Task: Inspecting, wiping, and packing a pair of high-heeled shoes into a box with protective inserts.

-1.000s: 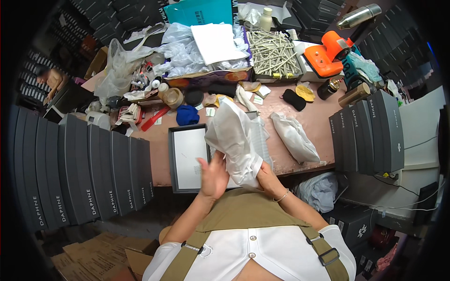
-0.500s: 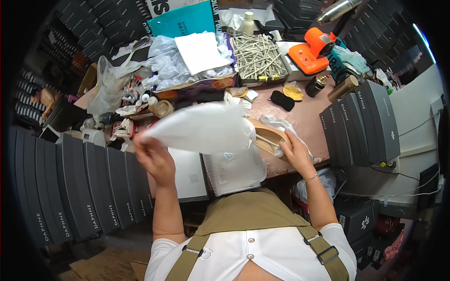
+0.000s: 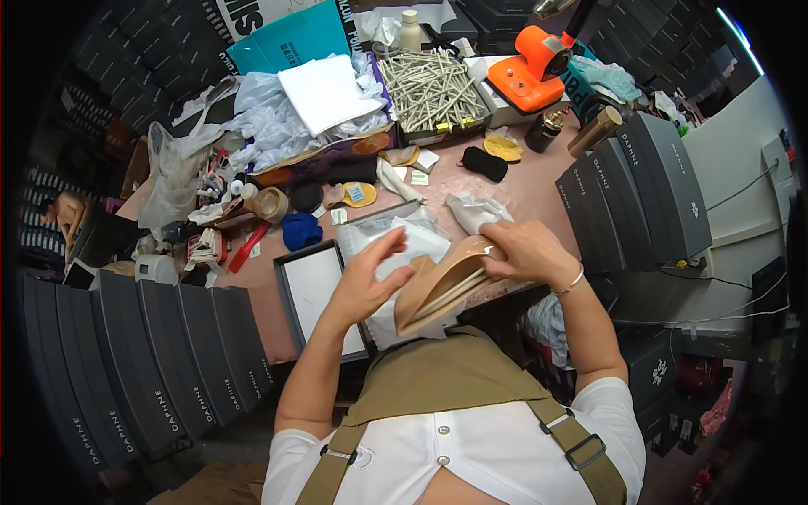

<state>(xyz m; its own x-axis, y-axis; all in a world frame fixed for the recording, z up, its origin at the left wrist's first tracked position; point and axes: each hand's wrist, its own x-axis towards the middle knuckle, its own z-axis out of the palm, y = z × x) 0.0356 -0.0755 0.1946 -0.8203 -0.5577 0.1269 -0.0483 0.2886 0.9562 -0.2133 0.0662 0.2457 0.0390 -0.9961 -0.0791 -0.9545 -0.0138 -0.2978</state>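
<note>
My right hand (image 3: pixel 534 252) grips a beige shoe (image 3: pixel 461 273) at one end, with its fingers curled over the rim. Pale sticks (image 3: pixel 454 305) lie along the inside of the shoe. Close to the shoe's other end is my left hand (image 3: pixel 366 282), fingers spread; whether the thumb touches the shoe I cannot tell. White wrapping (image 3: pixel 418 244) lies beneath and behind the shoe. Beyond my right hand rests a crumpled white paper bundle (image 3: pixel 476 212). An open dark box part with a white inside (image 3: pixel 316 290) lies left of my left hand.
Stacked dark shoe boxes stand at left (image 3: pixel 172 353) and right (image 3: pixel 635 198). Toward the back are a box of pale sticks (image 3: pixel 433 93), a carton of crumpled wrapping (image 3: pixel 282 114) and an orange device (image 3: pixel 532 71). A blue cloth-like item (image 3: pixel 301 230) and a black pouch (image 3: pixel 484 164) lie on the pink tabletop.
The white sheet that my left hand held up is out of that hand. My left hand has come right, to the shoe. The shoe has turned and moved lower, still in my right hand.
</note>
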